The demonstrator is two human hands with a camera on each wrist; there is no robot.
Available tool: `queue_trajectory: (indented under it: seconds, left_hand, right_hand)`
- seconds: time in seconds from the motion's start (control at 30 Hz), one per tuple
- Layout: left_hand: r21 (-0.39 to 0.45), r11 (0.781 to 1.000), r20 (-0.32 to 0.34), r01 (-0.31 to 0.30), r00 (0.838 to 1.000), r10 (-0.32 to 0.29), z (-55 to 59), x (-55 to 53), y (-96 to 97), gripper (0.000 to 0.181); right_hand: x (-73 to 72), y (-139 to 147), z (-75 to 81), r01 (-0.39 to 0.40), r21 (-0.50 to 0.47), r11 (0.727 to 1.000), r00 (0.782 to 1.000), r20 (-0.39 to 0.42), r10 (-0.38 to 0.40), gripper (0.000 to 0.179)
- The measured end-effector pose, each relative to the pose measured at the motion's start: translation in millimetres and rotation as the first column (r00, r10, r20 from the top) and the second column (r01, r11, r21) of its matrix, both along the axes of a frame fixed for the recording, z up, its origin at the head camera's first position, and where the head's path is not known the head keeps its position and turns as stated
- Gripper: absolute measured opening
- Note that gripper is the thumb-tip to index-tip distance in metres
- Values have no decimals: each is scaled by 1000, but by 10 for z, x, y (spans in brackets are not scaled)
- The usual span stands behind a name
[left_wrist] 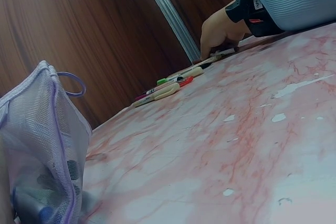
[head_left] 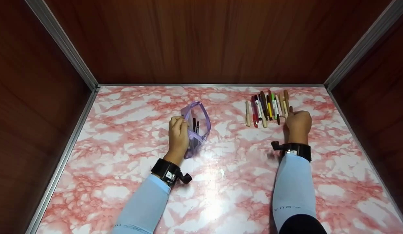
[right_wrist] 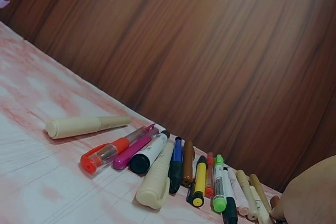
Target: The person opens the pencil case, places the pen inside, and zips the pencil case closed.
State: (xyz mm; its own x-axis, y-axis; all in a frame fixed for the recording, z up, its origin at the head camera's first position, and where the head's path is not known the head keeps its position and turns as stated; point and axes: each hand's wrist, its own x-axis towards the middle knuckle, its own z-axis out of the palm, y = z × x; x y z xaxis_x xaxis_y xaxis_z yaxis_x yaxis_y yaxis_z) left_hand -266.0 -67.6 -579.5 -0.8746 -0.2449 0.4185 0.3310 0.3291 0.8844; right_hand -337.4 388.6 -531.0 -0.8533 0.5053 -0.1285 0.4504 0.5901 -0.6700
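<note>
My left hand [head_left: 179, 135] grips the near side of a purple mesh pencil pouch [head_left: 206, 118]. Its mouth gapes, and a few dark pens [head_left: 194, 125] show inside. In the left wrist view the pouch [left_wrist: 58, 129] stands upright at the left edge. My right hand [head_left: 298, 123] is at the right end of a row of pens and markers, fingers curled down around a brown pen [head_left: 291, 109] whose tip pokes out past them. In the right wrist view that hand [right_wrist: 310, 195] covers most of the brown pen [right_wrist: 275, 201].
Several pens lie side by side on the pink marbled table [head_left: 220, 188], among them a yellow marker [right_wrist: 199, 182], a green-capped marker [right_wrist: 219, 187] and a red-capped pen [right_wrist: 105, 155]. A beige pen [head_left: 247, 113] lies at the row's left end. Brown wood panels [head_left: 207, 42] enclose the table.
</note>
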Motion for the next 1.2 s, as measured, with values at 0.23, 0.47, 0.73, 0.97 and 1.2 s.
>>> queue_trajectory:
  seconds: [0.23,0.47,0.73,0.97,1.2]
  left_hand:
    - [16,1000,7,9,1000,-9,0,1,-5,29]
    - [4,1000,15,-2,1000,2,2,3,-5,29]
    - [7,1000,-23,-5,1000,6,-39,-7,-4,29]
    - [6,1000,-3,14,1000,-14,1,6,2,28]
    - [13,1000,4,10,1000,-10,-2,-5,3,28]
  right_hand:
    - [31,-41,55,35,-86,996,997,-67,-41,48]
    - [23,-126,175,33,-293,956,985,-151,-80,52]
    - [-24,-219,285,-26,-467,884,958,-265,-112,65]
    - [-95,-490,343,-119,-652,749,931,-335,-145,62]
    - [-140,-859,349,-225,-608,761,907,-415,-64,33]
